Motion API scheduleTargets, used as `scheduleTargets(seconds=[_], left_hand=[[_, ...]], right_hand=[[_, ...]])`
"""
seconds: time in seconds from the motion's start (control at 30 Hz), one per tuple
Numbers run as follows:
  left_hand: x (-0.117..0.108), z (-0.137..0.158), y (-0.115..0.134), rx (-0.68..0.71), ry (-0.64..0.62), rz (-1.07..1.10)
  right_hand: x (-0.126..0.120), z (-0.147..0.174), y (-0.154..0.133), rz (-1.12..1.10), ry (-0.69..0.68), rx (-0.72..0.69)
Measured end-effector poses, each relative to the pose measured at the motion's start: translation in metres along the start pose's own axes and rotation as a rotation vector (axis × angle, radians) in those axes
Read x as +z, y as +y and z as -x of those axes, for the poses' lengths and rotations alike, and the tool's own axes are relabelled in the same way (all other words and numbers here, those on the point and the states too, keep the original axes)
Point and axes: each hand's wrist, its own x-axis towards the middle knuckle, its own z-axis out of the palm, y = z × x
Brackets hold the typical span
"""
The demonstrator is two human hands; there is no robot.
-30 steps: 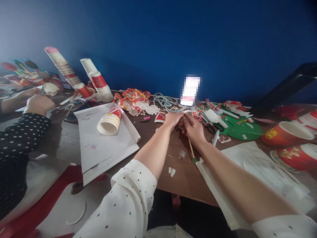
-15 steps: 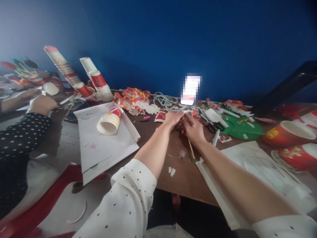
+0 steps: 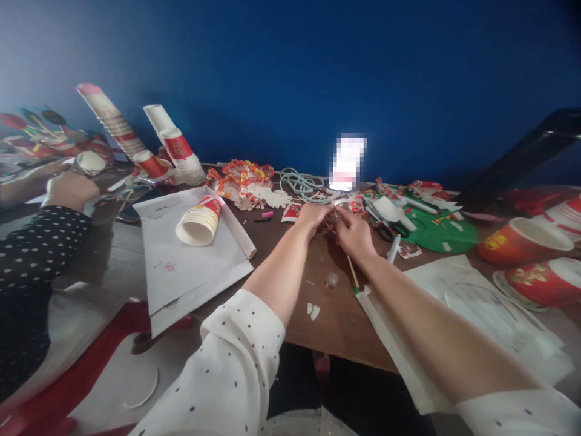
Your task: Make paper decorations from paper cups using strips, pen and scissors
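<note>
My left hand [image 3: 315, 217] and my right hand [image 3: 353, 232] meet over the brown table, fingers closed and almost touching. Between the fingertips shows a small whitish edge, too small to name. A thin pale stick [image 3: 351, 269] with a green end runs out from beneath my right hand; whether that hand holds it I cannot tell. Just beyond the fingers is a red-and-white paper scrap [image 3: 355, 204]. Another printed paper piece [image 3: 291, 212] lies left of my left hand. Black-handled scissors [image 3: 391, 229] and a white marker [image 3: 394, 248] lie to the right of my right hand.
A lit phone [image 3: 347, 163] stands against the blue wall. A paper cup [image 3: 198, 223] lies on a white sheet [image 3: 181, 284] at left, near stacked cups [image 3: 179, 148]. Printed cups [image 3: 521, 241] and a green disc [image 3: 447, 233] are at right. A co-worker's hand [image 3: 71, 189] is far left.
The whole view has shifted slightly. Both hands stay together in the same place, with only slight finger movement.
</note>
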Motion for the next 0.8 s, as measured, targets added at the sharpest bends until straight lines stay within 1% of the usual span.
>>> scheduleTargets(seconds=[0.1, 0.13, 0.3, 0.4, 0.5, 0.67, 0.8], left_hand=[[0.0003, 0.0038, 0.0028, 0.066, -0.023, -0.139], [0.0003, 0.0052, 0.0038, 0.07, -0.035, -0.149], [-0.0029, 0.0037, 0.0034, 0.096, -0.106, -0.117], [-0.0047, -0.0004, 0.0014, 0.086, -0.127, -0.106], [-0.0037, -0.0002, 0.0017, 0.052, -0.177, -0.07], [0.0003, 0.0061, 0.0059, 0.007, -0.146, -0.033], [0.0008, 0.0088, 0.0078, -0.008, -0.115, -0.054]], right_hand=[[-0.0009, -0.003, 0.0017, 0.009, 0.022, 0.008], [-0.0013, -0.0037, 0.0016, -0.005, 0.024, 0.024], [-0.0027, -0.0041, -0.0008, -0.141, 0.007, 0.114], [-0.0022, -0.0029, -0.0004, -0.191, 0.005, 0.115], [-0.0014, -0.0017, 0.0004, -0.216, 0.013, 0.104], [-0.0007, -0.0001, 0.0012, -0.205, 0.025, 0.091], [-0.0012, 0.0006, 0.0009, -0.164, 0.016, 0.066]])
